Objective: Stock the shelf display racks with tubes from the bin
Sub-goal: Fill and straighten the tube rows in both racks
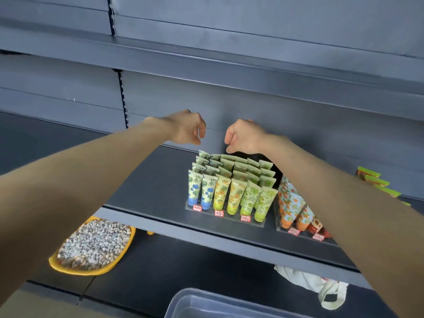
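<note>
Both my arms reach out over the grey shelf (146, 180). My left hand (187, 128) hangs in the air to the left of and beyond the clear rack (226, 218), its fingers curled in loosely, thumb and forefinger close together with nothing between them that I can see. My right hand (244, 136) is just to its right, a small gap between the two, curled into a loose fist with nothing in it. Its knuckles hover right over the far row of the tubes (231, 182), very near their crimped tops; whether they touch I cannot tell.

The tubes stand cap-down in the rack in tidy rows: two with blue caps on the left, yellow ones in the middle, green ones on the right. Small red tags run along the near edge of the rack. A second rack (302, 232) of orange and blue patterned tubes sits just right of it, partly hidden behind my right forearm. Further right lie some green boxes (376, 181).

The bin (183, 301), clear plastic, sits at the near bottom edge, below the shelf. On the lower left is a yellow tray (125, 252) heaped with small pale pieces, and a white bag (319, 286) lies under the shelf to the right.
</note>
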Action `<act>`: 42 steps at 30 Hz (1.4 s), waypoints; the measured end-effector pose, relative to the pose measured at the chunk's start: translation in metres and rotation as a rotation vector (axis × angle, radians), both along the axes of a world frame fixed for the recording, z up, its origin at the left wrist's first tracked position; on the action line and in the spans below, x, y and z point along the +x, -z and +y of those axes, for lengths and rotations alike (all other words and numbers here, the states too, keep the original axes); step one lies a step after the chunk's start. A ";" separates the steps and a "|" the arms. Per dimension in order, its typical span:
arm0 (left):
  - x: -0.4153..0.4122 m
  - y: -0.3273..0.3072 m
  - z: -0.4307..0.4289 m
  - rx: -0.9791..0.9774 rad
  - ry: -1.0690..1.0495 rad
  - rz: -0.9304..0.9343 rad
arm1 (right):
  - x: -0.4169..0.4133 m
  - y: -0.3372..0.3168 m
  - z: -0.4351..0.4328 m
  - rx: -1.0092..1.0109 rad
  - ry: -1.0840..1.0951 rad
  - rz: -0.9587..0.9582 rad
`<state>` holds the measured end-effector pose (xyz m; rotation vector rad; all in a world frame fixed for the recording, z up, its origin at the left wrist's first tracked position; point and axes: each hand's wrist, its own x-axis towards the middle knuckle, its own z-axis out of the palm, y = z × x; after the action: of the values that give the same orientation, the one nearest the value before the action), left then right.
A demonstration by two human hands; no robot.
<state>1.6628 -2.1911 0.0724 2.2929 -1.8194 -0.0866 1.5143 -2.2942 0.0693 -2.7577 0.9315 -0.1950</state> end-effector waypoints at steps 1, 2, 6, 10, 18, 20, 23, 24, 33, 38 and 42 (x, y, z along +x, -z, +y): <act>0.007 0.005 -0.009 0.013 0.006 0.021 | 0.009 0.005 -0.008 0.003 0.011 0.013; 0.013 0.012 -0.016 0.024 0.013 0.049 | 0.017 0.010 -0.014 0.005 0.018 0.030; 0.034 0.040 -0.041 0.074 0.043 0.181 | 0.043 0.031 -0.034 0.008 0.015 0.089; 0.044 0.054 -0.055 0.102 0.067 0.239 | 0.055 0.040 -0.045 0.008 -0.009 0.132; 0.040 0.060 -0.067 0.094 0.097 0.212 | 0.067 0.044 -0.048 0.002 -0.065 0.169; 0.039 0.061 -0.067 0.086 0.091 0.197 | 0.069 0.043 -0.047 0.005 -0.072 0.180; 0.039 0.066 -0.068 0.074 0.087 0.178 | 0.070 0.045 -0.048 -0.003 -0.061 0.186; 0.039 0.067 -0.068 0.069 0.088 0.172 | 0.070 0.047 -0.048 -0.010 -0.055 0.187; 0.041 0.071 -0.069 -0.001 0.056 0.163 | 0.076 0.058 -0.052 -0.031 -0.014 0.112; 0.041 0.071 -0.070 -0.003 0.058 0.146 | 0.076 0.061 -0.052 -0.044 0.024 0.088; 0.042 0.068 -0.071 0.036 0.059 0.152 | 0.076 0.059 -0.050 -0.034 0.025 0.102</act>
<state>1.7047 -2.2625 0.0041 2.1904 -1.8222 -0.2966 1.5902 -2.3445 0.0100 -2.8115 0.9966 -0.0761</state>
